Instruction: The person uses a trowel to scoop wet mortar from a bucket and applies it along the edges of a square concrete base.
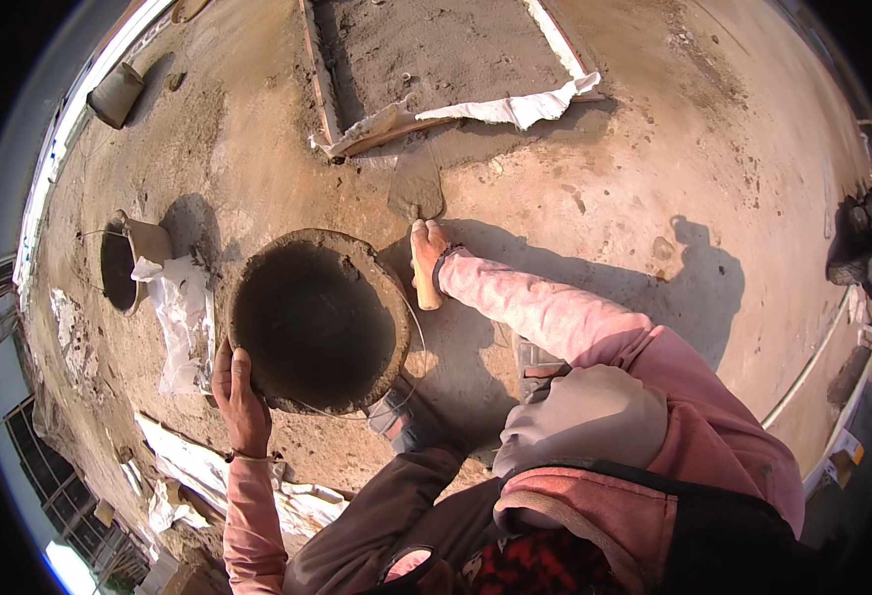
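My right hand (428, 243) grips the wooden handle of a trowel (414, 188), whose mortar-coated blade points away from me toward a wooden frame (329, 104) of rough grey mortar, edged with white torn sheeting (540, 107). My left hand (242, 397) holds the left rim of a large mortar-crusted bucket (381, 288) with a thin wire handle. The bucket's dark inside shows grey residue on its walls; its bottom is in shade. The bucket sits just left of and nearer to me than the trowel.
A tipped bucket (148, 248) with crumpled white plastic (173, 317) lies at the left; another bucket (114, 94) lies farther back. White sheeting (188, 451) lies near my left arm. Dark bundled material (858, 233) is at the right edge. My feet stand on the dusty concrete floor (605, 178).
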Demonstrator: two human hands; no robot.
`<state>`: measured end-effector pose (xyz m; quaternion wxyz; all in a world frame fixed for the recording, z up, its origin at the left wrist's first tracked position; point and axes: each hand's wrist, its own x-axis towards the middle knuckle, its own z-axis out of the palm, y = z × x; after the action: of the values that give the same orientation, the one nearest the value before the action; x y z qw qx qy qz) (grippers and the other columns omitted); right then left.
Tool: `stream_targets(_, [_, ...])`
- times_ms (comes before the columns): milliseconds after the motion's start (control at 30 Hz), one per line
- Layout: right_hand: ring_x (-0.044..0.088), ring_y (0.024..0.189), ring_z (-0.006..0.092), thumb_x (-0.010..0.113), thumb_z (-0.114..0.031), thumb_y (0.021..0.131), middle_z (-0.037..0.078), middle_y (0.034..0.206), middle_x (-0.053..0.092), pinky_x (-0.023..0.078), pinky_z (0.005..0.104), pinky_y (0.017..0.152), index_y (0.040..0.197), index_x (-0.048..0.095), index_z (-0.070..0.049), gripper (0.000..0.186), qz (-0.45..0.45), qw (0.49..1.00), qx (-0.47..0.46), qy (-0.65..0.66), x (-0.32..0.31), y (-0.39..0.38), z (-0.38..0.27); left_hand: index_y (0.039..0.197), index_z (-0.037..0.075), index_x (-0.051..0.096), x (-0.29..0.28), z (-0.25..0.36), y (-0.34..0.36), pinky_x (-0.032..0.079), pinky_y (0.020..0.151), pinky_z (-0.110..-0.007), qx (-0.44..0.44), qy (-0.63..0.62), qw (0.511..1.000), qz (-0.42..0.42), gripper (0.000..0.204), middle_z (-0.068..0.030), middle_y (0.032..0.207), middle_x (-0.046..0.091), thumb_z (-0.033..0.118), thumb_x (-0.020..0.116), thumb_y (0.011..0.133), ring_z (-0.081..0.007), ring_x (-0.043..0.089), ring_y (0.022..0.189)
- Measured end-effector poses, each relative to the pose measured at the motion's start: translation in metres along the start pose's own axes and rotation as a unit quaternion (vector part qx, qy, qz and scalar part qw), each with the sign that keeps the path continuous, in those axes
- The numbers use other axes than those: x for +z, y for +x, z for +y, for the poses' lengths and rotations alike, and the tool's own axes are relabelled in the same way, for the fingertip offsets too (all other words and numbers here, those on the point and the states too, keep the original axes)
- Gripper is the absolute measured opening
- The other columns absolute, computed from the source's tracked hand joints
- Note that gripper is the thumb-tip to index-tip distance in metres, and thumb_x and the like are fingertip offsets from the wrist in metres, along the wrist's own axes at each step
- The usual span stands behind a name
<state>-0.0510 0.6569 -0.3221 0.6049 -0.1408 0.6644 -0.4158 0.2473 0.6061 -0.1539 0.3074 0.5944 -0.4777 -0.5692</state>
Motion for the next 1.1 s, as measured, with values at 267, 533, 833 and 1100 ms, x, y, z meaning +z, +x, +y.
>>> stream_targets(267, [0.058,0.093,0.0307,0.051,-0.021,0.083,0.021,0.114,0.058,0.045,0.0431,0.082,0.109,0.061,0.006,0.039,-0.132,0.658,-0.289,-0.683,0.003,0.028,0.004,0.131,-0.005,0.046,-0.019,-0.004,-0.002,0.043,0.090,-0.025,0.045,-0.013,0.999,-0.005,0.044,-0.0090,0.120,0.057,0.022,0.052,0.097,-0.0139,0.053,0.106])
stream_targets(533, [0.060,0.101,0.0385,0.039,-0.039,0.096,0.024,0.106,0.062,0.046,0.0447,0.088,0.121,0.051,-0.003,0.046,-0.011,0.814,-0.130,-0.566,-0.158,0.027,-0.050,0.131,-0.005,0.045,-0.002,0.012,0.000,0.040,0.090,-0.023,0.027,0.088,0.996,-0.017,0.045,-0.0057,0.116,0.058,0.025,0.051,0.097,-0.0101,0.053,0.102])
stream_targets(833, [0.052,0.111,0.0424,0.028,-0.047,0.097,0.030,0.117,0.054,0.041,0.0464,0.093,0.124,0.046,0.003,0.059,0.175,0.934,-0.089,-0.299,-0.141,-0.005,0.031,0.134,-0.006,0.041,-0.002,0.017,0.000,0.038,0.098,-0.027,0.017,0.102,0.994,-0.031,0.048,-0.0105,0.125,0.055,0.024,0.049,0.098,-0.0150,0.051,0.112])
stream_targets(1100, [0.058,0.092,0.0447,0.034,-0.031,0.097,0.033,0.100,0.058,0.048,0.0477,0.077,0.109,0.044,0.006,0.039,0.117,0.946,-0.127,-0.274,-0.018,0.012,0.011,0.133,-0.007,0.041,-0.006,0.013,-0.005,0.038,0.098,-0.027,0.049,0.082,0.995,-0.030,0.047,-0.0107,0.125,0.055,0.024,0.049,0.099,-0.0150,0.051,0.112])
